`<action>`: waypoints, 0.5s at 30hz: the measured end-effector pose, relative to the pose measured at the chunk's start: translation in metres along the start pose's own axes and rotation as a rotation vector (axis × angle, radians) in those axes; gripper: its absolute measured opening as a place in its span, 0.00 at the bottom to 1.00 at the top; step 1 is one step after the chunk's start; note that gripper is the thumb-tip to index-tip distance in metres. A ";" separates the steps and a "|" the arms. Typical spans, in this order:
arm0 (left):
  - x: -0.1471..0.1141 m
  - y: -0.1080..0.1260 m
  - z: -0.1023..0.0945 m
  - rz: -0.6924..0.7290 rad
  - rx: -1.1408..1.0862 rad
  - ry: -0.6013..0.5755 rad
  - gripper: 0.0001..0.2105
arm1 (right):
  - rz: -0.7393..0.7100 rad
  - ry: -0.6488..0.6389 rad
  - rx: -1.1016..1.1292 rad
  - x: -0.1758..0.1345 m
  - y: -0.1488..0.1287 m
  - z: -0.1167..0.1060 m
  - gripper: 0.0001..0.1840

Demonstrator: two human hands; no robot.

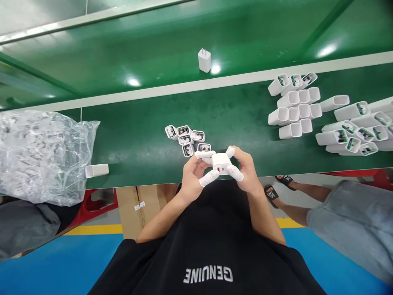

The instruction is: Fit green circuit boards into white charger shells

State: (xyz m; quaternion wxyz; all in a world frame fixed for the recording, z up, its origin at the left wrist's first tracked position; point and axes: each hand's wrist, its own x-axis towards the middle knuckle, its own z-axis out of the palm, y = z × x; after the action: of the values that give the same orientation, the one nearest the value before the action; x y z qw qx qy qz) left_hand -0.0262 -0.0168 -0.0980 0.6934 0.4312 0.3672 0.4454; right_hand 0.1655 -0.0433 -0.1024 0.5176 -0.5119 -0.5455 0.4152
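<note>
Between my two hands is a white charger (221,159), its end with a red port and a small dark port turned toward me. My left hand (198,170) grips its left side, thumb and fingers in white finger covers. On the opposite side my right hand (242,168) pinches it, also with covered fingertips. Just beyond my left hand stand several open charger housings (185,139) with parts showing inside. The charger is held over the green table's (138,159) near edge.
A finished-looking charger with prongs (204,60) stands on the green ledge behind. Several white housings (290,98) are grouped at the right, and more with boards inside (353,135) lie farther right. At left are a clear plastic bag (46,155) and one housing (97,170). People sit on both sides.
</note>
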 end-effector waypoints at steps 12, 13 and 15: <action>-0.001 0.002 0.000 -0.003 0.052 0.009 0.26 | 0.015 -0.053 -0.075 0.004 -0.004 -0.008 0.32; -0.001 0.003 0.000 -0.001 0.035 0.020 0.26 | 0.012 -0.073 -0.089 0.005 -0.005 -0.009 0.32; -0.002 0.004 0.002 -0.005 -0.014 0.032 0.26 | -0.003 -0.109 -0.098 0.008 -0.007 -0.009 0.33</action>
State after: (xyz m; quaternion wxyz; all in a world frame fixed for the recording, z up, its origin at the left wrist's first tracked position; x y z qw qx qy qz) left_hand -0.0267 -0.0180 -0.0935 0.6915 0.4184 0.3761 0.4531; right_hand 0.1740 -0.0367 -0.0931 0.4619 -0.5126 -0.5933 0.4146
